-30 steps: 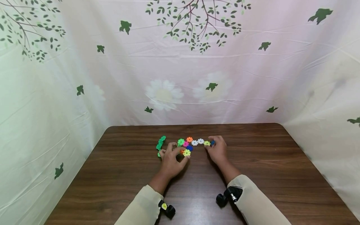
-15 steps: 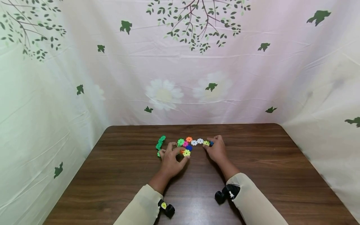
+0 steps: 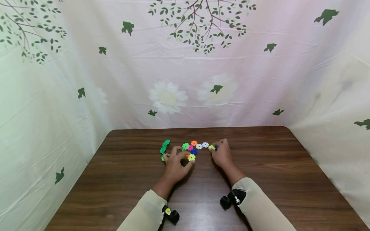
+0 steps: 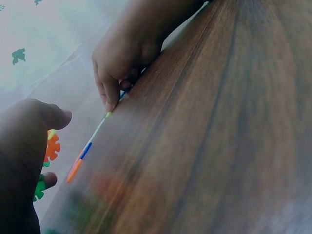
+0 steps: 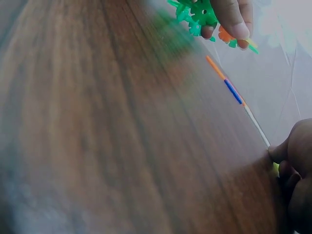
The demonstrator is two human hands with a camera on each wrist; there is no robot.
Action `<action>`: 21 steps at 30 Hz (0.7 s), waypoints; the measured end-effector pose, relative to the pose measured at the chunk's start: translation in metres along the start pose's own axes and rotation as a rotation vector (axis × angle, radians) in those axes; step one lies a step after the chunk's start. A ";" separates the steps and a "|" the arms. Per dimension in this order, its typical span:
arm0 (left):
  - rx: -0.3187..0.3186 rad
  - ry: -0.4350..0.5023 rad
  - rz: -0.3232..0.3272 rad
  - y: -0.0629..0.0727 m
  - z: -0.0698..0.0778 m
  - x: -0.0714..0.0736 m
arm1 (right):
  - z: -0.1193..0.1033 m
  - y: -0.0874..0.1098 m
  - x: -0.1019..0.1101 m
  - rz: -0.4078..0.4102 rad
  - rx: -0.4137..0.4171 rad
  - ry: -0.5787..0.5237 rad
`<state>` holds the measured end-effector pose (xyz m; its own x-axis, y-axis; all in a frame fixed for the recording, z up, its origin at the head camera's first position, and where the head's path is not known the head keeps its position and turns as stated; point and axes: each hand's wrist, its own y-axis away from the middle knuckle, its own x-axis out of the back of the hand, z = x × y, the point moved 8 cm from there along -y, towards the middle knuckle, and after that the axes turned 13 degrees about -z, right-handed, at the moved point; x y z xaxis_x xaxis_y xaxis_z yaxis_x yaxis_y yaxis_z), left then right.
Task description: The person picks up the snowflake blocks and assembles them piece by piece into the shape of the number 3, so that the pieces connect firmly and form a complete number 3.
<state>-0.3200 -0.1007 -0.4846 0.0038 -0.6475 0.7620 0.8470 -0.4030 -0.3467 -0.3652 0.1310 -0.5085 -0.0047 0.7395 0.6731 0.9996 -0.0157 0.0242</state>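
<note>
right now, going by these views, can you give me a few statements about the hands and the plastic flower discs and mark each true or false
1. The left hand grips discs at the left end of the flat disc chain. True.
2. The right hand is lifted clear of the table. False: it rests on the table and pinches the yellow-green disc at the chain's right end.
3. A green disc strip lies to the left of the left hand. True.
4. The chain stands upright on its edge. False: both wrist views show it lying flat on the wood.
5. The white discs sit at the far left of the chain. False: they lie toward the right, next to the yellow-green disc.
</note>
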 end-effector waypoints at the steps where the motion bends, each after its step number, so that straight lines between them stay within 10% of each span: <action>1: -0.002 -0.002 0.000 0.000 0.000 0.000 | 0.000 0.000 0.000 -0.002 0.001 -0.006; 21: 0.021 -0.015 -0.039 -0.002 -0.001 -0.003 | -0.017 0.014 0.000 0.113 0.266 -0.084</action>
<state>-0.3219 -0.0989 -0.4865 -0.0217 -0.6217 0.7829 0.8575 -0.4142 -0.3051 -0.3520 0.1193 -0.4963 0.0988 0.7962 0.5970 0.9661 0.0672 -0.2494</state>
